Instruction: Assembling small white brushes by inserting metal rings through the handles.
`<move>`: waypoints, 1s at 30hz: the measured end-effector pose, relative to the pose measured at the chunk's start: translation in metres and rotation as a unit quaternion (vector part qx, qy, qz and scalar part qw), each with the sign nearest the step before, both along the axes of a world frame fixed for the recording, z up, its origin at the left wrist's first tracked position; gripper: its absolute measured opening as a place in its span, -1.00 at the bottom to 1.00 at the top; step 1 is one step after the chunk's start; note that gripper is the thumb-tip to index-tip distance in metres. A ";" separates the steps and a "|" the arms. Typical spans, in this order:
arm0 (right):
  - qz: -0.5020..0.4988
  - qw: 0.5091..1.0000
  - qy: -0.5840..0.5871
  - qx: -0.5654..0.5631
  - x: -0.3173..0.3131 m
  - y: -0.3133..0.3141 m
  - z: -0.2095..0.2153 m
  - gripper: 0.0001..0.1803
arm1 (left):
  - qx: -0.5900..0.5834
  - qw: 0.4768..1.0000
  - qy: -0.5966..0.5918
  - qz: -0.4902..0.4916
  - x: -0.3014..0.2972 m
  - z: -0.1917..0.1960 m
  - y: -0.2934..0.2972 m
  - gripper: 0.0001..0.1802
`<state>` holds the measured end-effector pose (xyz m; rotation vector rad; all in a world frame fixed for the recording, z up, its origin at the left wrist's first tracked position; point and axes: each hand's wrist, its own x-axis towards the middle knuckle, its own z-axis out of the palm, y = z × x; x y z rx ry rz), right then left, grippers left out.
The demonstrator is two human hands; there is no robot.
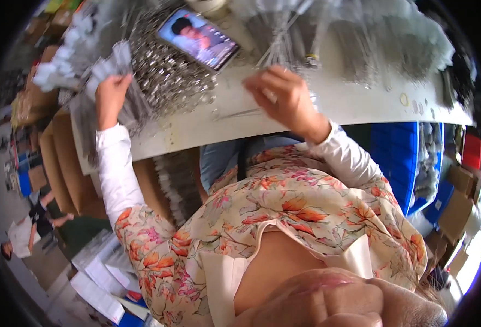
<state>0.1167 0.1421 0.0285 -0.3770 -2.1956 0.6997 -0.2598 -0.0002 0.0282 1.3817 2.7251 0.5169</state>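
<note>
My left hand (112,100) is at the left end of the table, thumb and fingertips pinched together. It is against bundles of thin rods with whitish ends (121,53); what lies between the fingertips is too small to make out. My right hand (285,102) hovers over the table's near part, fingers bent and smeared by motion, so any hold is unclear. Just below and left of it, a few thin metal rods (241,113) lie on the tabletop. Between the hands spreads a heap of small shiny metal pieces (169,73).
A lit phone (198,39) lies at the heap's far side. More bundles of thin rods (360,49) cover the back right of the white table (338,101). Cardboard boxes (68,163) stand below left; a blue bin (395,163) is below right. Another person (21,238) appears far left.
</note>
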 end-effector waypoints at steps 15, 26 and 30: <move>-0.204 0.957 -0.079 -0.188 0.015 0.125 -0.002 -0.68 | 0.033 0.997 -0.035 0.055 0.007 0.009 -0.001 -0.72; -0.344 0.934 -0.016 -0.101 0.123 0.211 0.046 -0.76 | 0.463 0.804 -0.369 0.045 0.038 0.074 -0.020 -0.65; -0.389 0.887 -0.242 0.055 0.114 0.221 0.029 -0.79 | 0.484 0.796 -0.352 0.093 0.078 0.071 -0.015 -0.62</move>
